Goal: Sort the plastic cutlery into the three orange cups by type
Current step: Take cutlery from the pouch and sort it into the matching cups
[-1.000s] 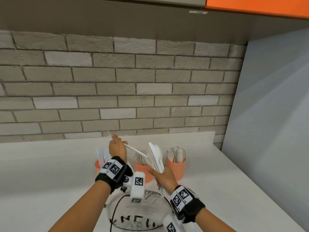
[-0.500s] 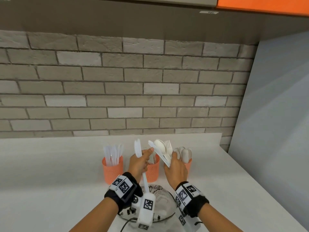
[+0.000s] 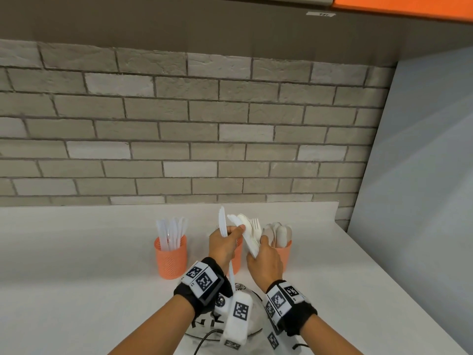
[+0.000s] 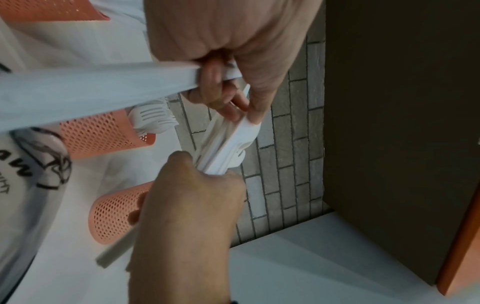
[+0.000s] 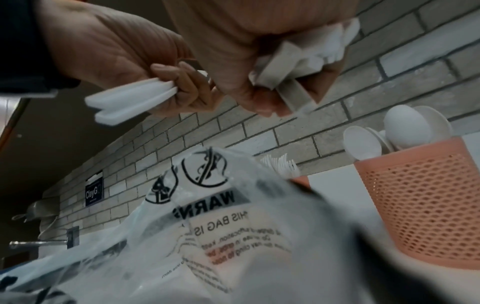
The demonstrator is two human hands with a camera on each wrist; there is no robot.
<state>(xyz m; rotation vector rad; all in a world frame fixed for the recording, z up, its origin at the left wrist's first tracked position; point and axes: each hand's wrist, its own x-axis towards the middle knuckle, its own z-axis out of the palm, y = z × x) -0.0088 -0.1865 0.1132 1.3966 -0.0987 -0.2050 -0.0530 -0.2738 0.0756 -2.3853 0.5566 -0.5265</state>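
Note:
Three orange mesh cups stand in a row on the counter. The left cup holds knives. My left hand hides most of the middle cup, which has forks in it. The right cup holds spoons. My left hand grips white knives upright, and two handles show in the right wrist view. Its thumb and fingertips also touch the bundle of mixed cutlery that my right hand grips by the handles.
A clear plastic bag with black warning print lies on the counter under both wrists. A brick wall closes the back and a grey panel the right side. Bare white counter lies left of the cups.
My left hand has moved right from beside the knife cup to the bundle, with a knife still in it. My right hand has risen a little with the bundle.

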